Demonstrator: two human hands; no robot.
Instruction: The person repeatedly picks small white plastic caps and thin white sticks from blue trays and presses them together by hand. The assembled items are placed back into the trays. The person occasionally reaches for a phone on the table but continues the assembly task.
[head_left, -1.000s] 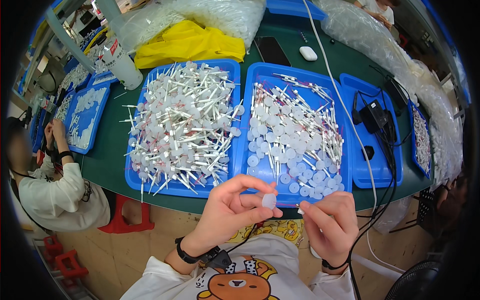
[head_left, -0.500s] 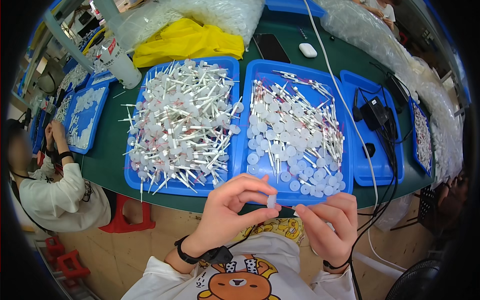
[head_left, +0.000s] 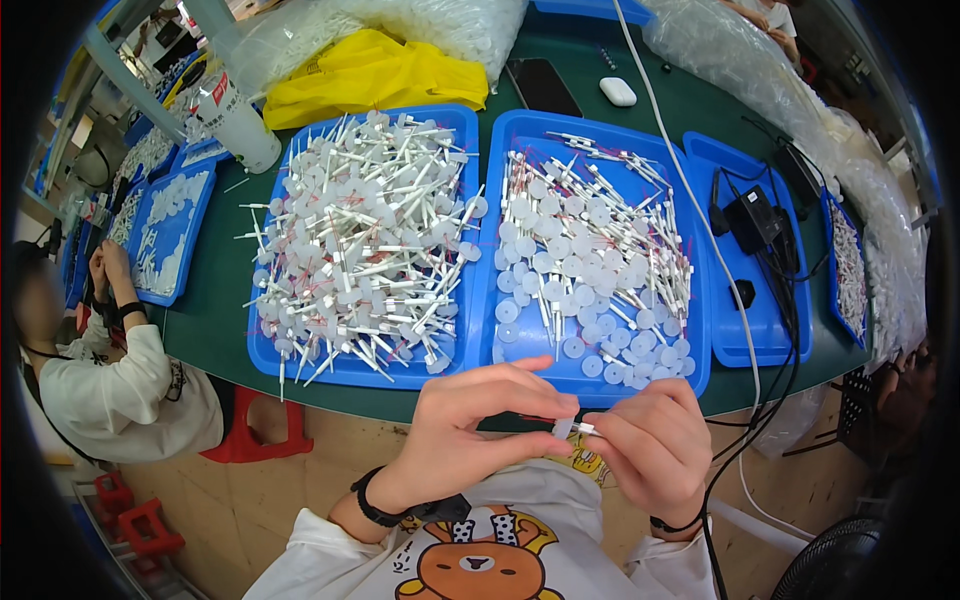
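Observation:
Over the front edge of the table, my left hand (head_left: 490, 420) pinches a small translucent white plastic disc (head_left: 563, 428) between thumb and fingertips. Against the disc's right side sits a thin white stick-like part (head_left: 586, 430), gripped in the closed fingers of my right hand (head_left: 655, 440). A bit of red thread shows by my left fingertips. Just beyond my hands, a blue tray (head_left: 497, 345) holds loose discs and white sticks with red threads. To its left, another blue tray (head_left: 262, 362) is heaped with disc-and-stick pieces.
A third blue tray (head_left: 730, 345) at right carries a black power adapter (head_left: 750, 220) and cables. Behind the trays lie a yellow bag (head_left: 375, 80), a phone (head_left: 543, 88) and a white earbud case (head_left: 617, 92). A white cable (head_left: 690, 200) crosses the table. Another person (head_left: 120, 390) sits at left.
My hands have come closer together, and the white stick now meets the disc where only red thread spanned the gap before. The disc has tilted and sits slightly lower.

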